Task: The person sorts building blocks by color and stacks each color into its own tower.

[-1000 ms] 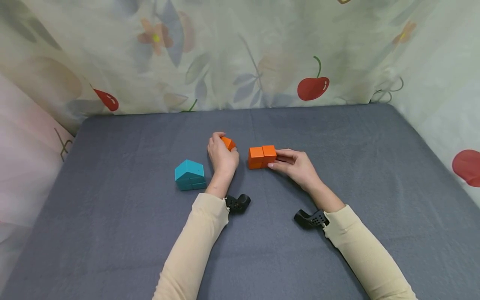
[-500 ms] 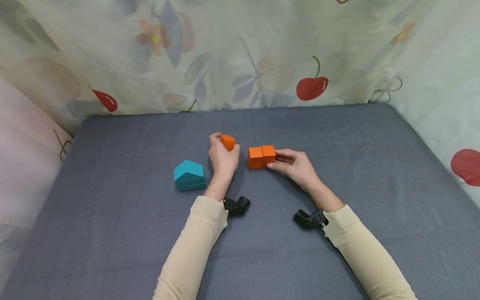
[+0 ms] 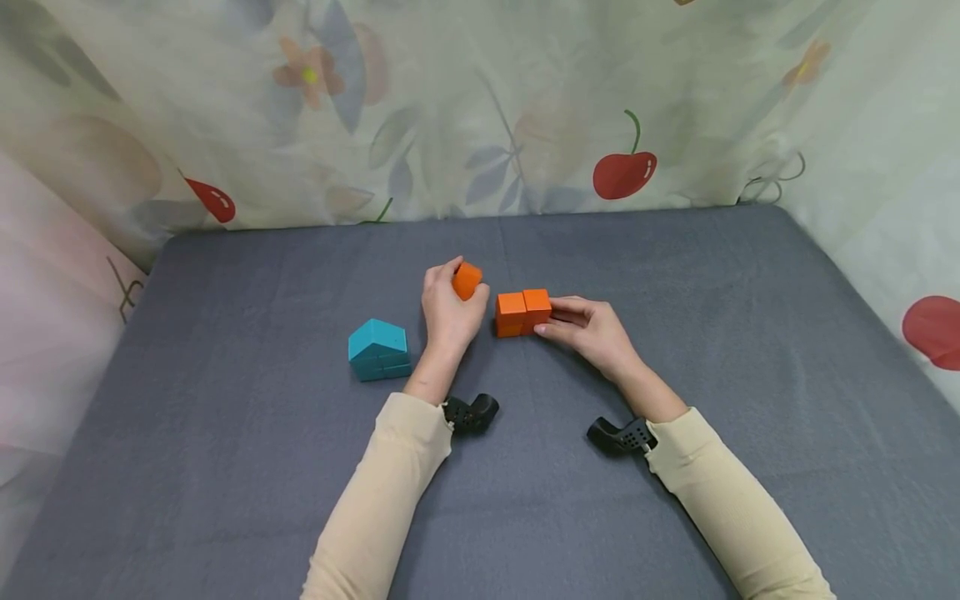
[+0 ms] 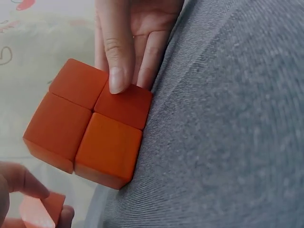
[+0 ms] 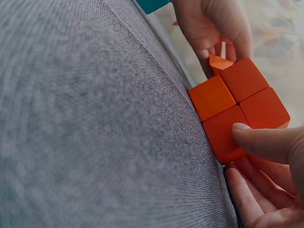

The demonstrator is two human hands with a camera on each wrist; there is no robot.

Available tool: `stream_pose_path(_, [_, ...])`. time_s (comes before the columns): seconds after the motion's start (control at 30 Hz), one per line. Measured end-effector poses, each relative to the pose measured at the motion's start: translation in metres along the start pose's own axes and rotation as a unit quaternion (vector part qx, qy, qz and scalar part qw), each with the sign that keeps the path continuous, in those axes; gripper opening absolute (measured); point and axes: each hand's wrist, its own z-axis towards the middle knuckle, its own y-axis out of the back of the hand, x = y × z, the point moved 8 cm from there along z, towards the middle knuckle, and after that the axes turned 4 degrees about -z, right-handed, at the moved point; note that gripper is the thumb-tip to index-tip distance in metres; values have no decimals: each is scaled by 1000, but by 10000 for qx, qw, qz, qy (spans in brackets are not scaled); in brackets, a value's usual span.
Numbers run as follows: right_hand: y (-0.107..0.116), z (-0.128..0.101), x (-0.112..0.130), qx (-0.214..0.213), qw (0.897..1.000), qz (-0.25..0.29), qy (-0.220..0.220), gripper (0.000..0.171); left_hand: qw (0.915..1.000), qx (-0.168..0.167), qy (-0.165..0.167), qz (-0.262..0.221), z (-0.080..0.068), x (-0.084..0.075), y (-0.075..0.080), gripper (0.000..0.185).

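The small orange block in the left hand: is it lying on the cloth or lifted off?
Lifted: the left hand pinches the small orange block above the grey cloth.

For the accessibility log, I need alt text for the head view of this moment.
A person's left hand holds a small orange piece just above a grey cloth-covered table, while the right hand steadies an orange block cluster resting on it. A teal house-shaped block sits left of the hands; a cherry-and-flower curtain hangs behind.
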Motion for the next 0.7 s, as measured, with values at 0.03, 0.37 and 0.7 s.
stream_pose_path(0.03, [0, 0, 0, -8, 10000, -7, -11, 47, 10000, 35, -41, 7, 0, -1, 0, 49])
stream_pose_path(0.37, [-1, 0, 1, 25, 9999, 108, -22, 48, 9988, 330, -361, 54, -1, -13, -1, 44])
stream_pose_path(0.7, [0, 0, 0, 33, 9999, 125, -85, 48, 9937, 604, -348, -874, -3, -16, -4, 46])
